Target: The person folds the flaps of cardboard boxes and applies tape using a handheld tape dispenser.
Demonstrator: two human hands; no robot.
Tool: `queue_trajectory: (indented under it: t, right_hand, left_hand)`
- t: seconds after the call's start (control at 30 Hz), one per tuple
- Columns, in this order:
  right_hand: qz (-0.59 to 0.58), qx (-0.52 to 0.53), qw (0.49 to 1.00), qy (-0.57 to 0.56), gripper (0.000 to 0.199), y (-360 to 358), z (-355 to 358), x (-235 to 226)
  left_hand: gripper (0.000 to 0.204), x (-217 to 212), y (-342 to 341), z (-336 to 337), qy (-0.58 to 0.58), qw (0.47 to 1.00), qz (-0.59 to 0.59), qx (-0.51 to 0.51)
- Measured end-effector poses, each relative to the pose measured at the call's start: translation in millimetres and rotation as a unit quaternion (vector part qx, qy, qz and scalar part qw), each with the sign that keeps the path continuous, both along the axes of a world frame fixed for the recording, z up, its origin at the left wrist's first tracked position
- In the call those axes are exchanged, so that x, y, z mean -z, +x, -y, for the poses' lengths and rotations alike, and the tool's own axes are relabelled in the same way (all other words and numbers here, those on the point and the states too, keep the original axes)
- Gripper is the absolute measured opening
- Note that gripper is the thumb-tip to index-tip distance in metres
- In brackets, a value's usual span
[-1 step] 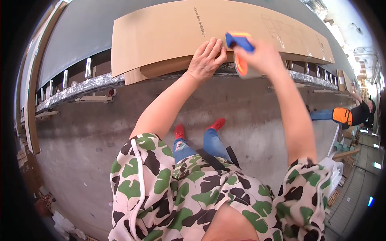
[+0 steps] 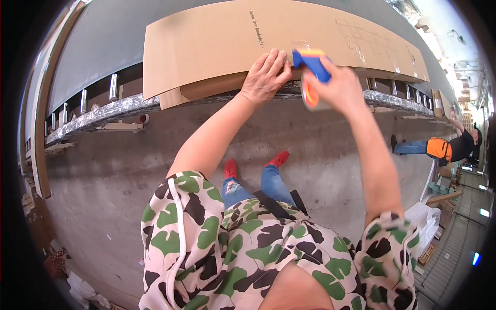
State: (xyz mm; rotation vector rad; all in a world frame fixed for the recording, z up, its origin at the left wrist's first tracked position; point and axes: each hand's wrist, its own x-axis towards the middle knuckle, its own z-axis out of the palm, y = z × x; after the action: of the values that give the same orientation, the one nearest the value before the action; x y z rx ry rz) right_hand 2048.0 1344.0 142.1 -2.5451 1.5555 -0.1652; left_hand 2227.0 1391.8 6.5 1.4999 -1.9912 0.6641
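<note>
A long flat cardboard box lies in front of me, with its near long flap raised a little off the layer beneath. My left hand rests on the box's near edge, its fingers stretched out over the cardboard and the thumb to the right. Just to the right, my right hand is closed round a blue and orange tape dispenser. Its blue head is close to the left fingertips, at the box edge. The tape roll hangs below the dispenser. Whether tape runs to the box is blurred.
The box lies on a roller conveyor with a wrapped metal rail. Cardboard edging stands at the far left. Concrete floor lies below. At the right, another person with an orange bag stands by the conveyor.
My right hand has shifted the tape dispenser slightly right and nearer to me. My left hand keeps its place on the box. The other person's foot shows more.
</note>
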Motion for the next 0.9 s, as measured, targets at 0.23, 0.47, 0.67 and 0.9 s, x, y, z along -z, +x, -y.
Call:
queue_trajectory:
  t: [0.23, 0.47, 0.67, 0.9]
  right_hand:
    - [-0.045, 0.030, 0.998, 0.027, 0.070, -36.5, -57.4, 46.2]
    - [0.018, 0.031, 0.956, 0.293, 0.059, -18.9, 45.6, 21.1]
    - [0.157, -0.080, 0.937, 0.301, 0.053, -79.3, 36.1, 39.7]
    - [0.240, -0.083, 0.900, 0.355, 0.063, -98.4, 9.9, 28.5]
  left_hand:
    - [0.035, -3.8, -2.2, -2.5, -0.006, 1.000, 0.024, -0.010]
    - [0.042, -51.2, -29.1, 13.4, 0.194, 0.979, -0.053, -0.042]
    - [0.099, -53.1, -56.4, 66.8, 0.294, 0.952, -0.018, -0.082]
    - [0.076, -17.9, -29.4, 5.9, 0.098, 0.982, 0.090, -0.132]
